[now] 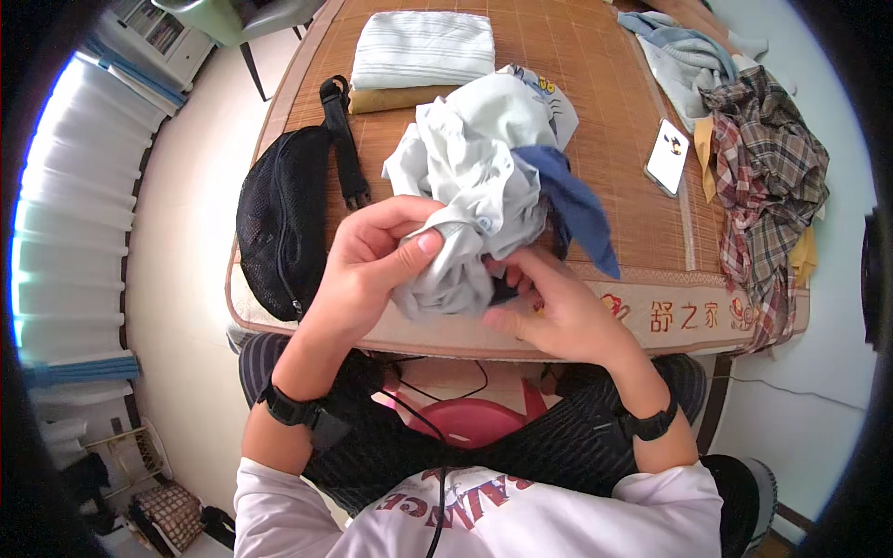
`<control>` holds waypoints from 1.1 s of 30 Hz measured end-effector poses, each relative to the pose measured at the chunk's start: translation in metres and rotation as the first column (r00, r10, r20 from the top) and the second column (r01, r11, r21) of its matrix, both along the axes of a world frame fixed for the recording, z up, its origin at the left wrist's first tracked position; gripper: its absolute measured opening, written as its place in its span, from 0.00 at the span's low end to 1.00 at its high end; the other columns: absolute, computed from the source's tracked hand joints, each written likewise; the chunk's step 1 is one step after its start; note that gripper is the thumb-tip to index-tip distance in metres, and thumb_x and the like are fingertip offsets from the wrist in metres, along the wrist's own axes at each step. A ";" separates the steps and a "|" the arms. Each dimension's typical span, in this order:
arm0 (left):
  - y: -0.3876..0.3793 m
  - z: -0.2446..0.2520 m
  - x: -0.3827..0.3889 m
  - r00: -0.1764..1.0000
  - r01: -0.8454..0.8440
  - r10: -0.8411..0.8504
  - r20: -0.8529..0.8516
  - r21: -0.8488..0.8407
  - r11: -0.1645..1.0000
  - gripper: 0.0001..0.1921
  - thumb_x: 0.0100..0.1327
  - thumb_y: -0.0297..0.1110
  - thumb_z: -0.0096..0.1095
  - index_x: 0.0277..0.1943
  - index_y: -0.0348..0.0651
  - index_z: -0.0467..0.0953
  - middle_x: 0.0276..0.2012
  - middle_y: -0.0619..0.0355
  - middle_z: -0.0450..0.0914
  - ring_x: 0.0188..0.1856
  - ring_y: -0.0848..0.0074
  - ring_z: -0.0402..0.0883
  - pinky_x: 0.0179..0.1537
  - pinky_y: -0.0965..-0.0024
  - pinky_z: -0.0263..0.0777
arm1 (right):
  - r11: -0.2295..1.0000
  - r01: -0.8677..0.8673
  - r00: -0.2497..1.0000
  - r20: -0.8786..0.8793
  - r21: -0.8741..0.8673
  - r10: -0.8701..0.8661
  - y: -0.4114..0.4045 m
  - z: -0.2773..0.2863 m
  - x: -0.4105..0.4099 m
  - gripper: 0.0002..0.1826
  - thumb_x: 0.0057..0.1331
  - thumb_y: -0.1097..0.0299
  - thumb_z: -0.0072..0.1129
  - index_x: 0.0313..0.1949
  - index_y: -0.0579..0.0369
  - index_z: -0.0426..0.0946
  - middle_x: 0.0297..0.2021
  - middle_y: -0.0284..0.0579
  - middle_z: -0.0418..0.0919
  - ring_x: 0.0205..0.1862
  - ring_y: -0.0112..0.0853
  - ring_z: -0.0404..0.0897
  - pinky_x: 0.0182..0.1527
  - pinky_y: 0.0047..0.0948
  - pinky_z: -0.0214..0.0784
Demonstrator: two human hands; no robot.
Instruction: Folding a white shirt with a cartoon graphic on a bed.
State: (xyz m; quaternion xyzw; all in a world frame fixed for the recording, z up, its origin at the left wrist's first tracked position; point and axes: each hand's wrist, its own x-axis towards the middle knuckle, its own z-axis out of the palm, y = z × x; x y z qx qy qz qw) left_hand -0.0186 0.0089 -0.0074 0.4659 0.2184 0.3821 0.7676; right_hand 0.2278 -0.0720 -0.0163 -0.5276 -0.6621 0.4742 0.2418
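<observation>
A crumpled pale grey-white garment (481, 167) is bunched up in front of me at the near side of the bed mat. My left hand (380, 261) pinches a fold of it between thumb and fingers. Close on its right side is my right hand (565, 307), thumb and fingers apart, with the fingertips at the cloth's underside. A blue piece of cloth (575, 209) sticks out to the right of the bundle. Behind the bundle shows a white cloth with a cartoon print (561, 111). Dark fabric between my hands is mostly hidden.
The woven mat (614, 160) covers a bed. Folded striped white fabric (422, 52) lies on a folded tan cloth (398, 100). A black mesh bag (286, 223) is at left. To the right are a phone (668, 157), plaid shirts (767, 153) and another person's leg (691, 21).
</observation>
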 end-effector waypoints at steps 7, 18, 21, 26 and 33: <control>-0.006 -0.001 0.006 0.995 0.017 -0.010 -0.096 0.075 0.997 0.15 0.72 0.24 0.67 0.59 0.30 0.81 0.50 0.58 0.87 0.50 0.80 0.83 0.55 0.75 0.75 | 0.770 0.462 0.876 -0.089 0.441 -0.475 0.015 -0.057 -0.013 0.41 0.63 0.65 0.68 0.71 0.62 0.59 0.62 0.64 0.74 0.66 0.59 0.73 0.70 0.46 0.61; 0.002 0.023 0.015 0.548 -0.228 0.836 -0.017 0.959 0.169 0.08 0.57 0.18 0.75 0.39 0.36 0.87 0.31 0.50 0.88 0.26 0.72 0.86 0.29 0.74 0.77 | 0.132 0.645 0.693 -0.504 0.752 -0.516 0.023 0.029 0.052 0.19 0.59 0.89 0.51 0.49 0.59 0.76 0.42 0.45 0.78 0.43 0.33 0.80 0.50 0.32 0.75; 0.008 0.025 -0.001 0.434 -0.183 0.899 0.060 0.983 0.023 0.06 0.61 0.22 0.75 0.40 0.36 0.86 0.33 0.53 0.89 0.33 0.73 0.87 0.35 0.73 0.78 | 0.093 0.000 0.715 0.065 0.996 -0.696 0.007 0.066 0.066 0.21 0.54 0.89 0.54 0.46 0.56 0.81 0.39 0.48 0.81 0.40 0.40 0.84 0.45 0.33 0.77; 0.023 0.033 -0.023 0.224 -0.400 0.966 -0.131 0.892 0.213 0.04 0.66 0.27 0.72 0.41 0.38 0.85 0.32 0.58 0.86 0.32 0.79 0.81 0.35 0.76 0.73 | 0.316 0.266 0.603 0.099 0.911 -0.792 -0.001 0.056 0.118 0.18 0.52 0.83 0.66 0.44 0.54 0.87 0.34 0.47 0.86 0.37 0.36 0.87 0.40 0.31 0.76; 0.039 0.013 -0.025 0.416 -0.616 0.866 -0.279 0.614 0.494 0.13 0.76 0.39 0.65 0.47 0.35 0.82 0.36 0.65 0.81 0.37 0.86 0.73 0.40 0.79 0.68 | 0.623 0.186 0.962 -0.012 0.759 -0.272 -0.005 0.053 0.091 0.12 0.58 0.74 0.72 0.43 0.58 0.87 0.31 0.38 0.86 0.29 0.23 0.80 0.32 0.24 0.68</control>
